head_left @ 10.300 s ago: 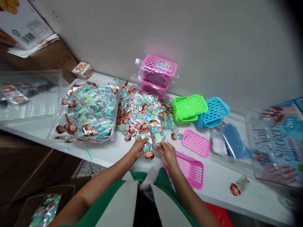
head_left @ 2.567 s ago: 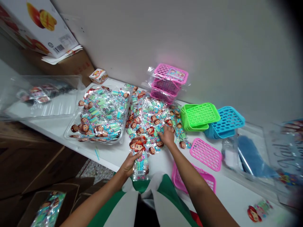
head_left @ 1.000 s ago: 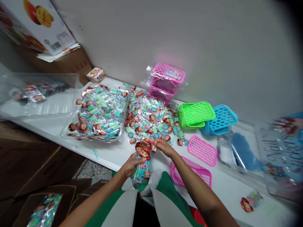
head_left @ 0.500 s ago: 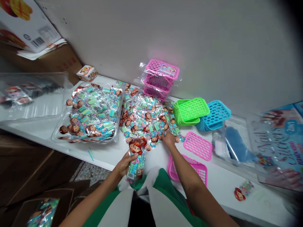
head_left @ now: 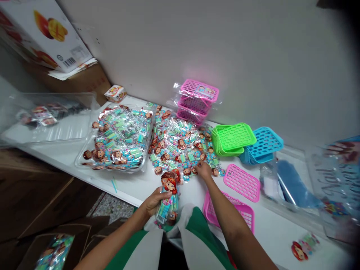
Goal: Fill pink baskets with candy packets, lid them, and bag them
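Note:
A bundle of doll-printed packets (head_left: 168, 197) is held in my left hand (head_left: 154, 200), with the thumb across its front, just above my lap. My right hand (head_left: 203, 169) reaches down to the near edge of a loose pile of similar packets (head_left: 182, 144); its fingers are bent together at the pile, and what they grip is too small to make out. Left of the pile, a clear plastic tray (head_left: 144, 159) is heaped with more such packets. Under my right forearm is an open pink basket (head_left: 246, 213), partly hidden, with a flat pink lid (head_left: 242, 182) beyond it.
Wrapped pink baskets (head_left: 198, 97) stand against the wall. Green baskets (head_left: 234, 138) and blue baskets (head_left: 261, 144) are stacked to their right. A clear bin (head_left: 298, 185) is at right, near a single packet (head_left: 305, 247). Cardboard boxes (head_left: 42, 195) and another clear tray (head_left: 67, 131) are at left.
The whole view has shifted, so the table's contents appear farther right and slightly lower. My left hand keeps the bundle, and my right hand remains at the pile's near edge.

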The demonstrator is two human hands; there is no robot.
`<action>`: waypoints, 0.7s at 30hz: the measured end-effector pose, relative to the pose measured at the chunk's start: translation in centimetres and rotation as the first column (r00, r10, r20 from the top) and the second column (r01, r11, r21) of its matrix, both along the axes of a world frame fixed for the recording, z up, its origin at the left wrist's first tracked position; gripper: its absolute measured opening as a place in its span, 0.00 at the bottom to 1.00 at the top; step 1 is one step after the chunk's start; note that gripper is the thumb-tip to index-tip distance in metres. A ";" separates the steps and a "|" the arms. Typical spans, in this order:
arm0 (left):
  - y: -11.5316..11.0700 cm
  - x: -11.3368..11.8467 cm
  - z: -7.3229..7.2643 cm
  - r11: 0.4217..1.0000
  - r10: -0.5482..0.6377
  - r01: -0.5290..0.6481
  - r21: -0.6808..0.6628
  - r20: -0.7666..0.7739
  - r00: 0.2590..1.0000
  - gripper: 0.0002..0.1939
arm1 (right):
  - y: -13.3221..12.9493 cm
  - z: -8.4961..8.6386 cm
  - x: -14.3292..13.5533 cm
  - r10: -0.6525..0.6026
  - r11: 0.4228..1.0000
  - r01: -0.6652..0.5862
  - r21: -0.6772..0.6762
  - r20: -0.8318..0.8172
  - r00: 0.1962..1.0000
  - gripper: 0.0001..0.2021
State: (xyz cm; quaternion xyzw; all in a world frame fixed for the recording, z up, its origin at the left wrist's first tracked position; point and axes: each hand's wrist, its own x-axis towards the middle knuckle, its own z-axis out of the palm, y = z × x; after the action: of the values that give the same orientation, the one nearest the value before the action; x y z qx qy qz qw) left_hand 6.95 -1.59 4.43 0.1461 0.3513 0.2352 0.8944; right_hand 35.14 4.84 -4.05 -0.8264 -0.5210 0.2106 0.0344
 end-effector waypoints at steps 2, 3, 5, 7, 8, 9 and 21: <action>-0.1 -0.2 -0.2 1.000 0.007 -0.007 0.002 -0.013 1.000 0.17 | 0.0 0.1 0.7 0.050 0.997 -0.051 0.065 0.008 0.999 0.13; -0.1 -0.3 -0.2 1.000 0.015 -0.015 0.004 -0.022 1.000 0.17 | -0.1 0.4 1.2 0.070 0.993 -0.071 0.094 0.015 0.997 0.13; -0.2 -0.3 -0.3 0.999 0.032 -0.032 0.005 -0.028 0.999 0.17 | 0.0 1.3 2.3 0.101 0.986 -0.105 0.131 0.037 0.994 0.14; -0.3 -0.3 -0.3 0.999 0.038 -0.038 0.003 -0.018 0.999 0.17 | 0.1 3.0 2.9 0.136 0.976 -0.146 0.162 0.071 0.988 0.16; -0.3 -0.2 -0.2 0.999 0.037 -0.037 0.004 -0.012 0.999 0.18 | 0.2 4.0 2.9 0.178 0.967 -0.189 0.170 0.081 0.981 0.16; -0.4 -0.1 -0.1 0.999 0.039 -0.039 0.008 -0.007 0.999 0.18 | 0.3 5.1 2.6 0.247 0.953 -0.256 0.161 0.077 0.966 0.16; 0.0 -0.6 0.6 0.991 0.015 -0.009 0.137 -0.041 0.999 0.22 | 0.8 8.8 -6.6 0.528 0.728 -0.667 0.158 -0.750 0.399 0.13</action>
State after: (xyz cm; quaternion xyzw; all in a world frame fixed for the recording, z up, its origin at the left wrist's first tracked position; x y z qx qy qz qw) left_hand 6.32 -1.58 5.08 0.2098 0.3539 0.2609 0.8733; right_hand 28.58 5.66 4.72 -0.4161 -0.6984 0.5737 0.0997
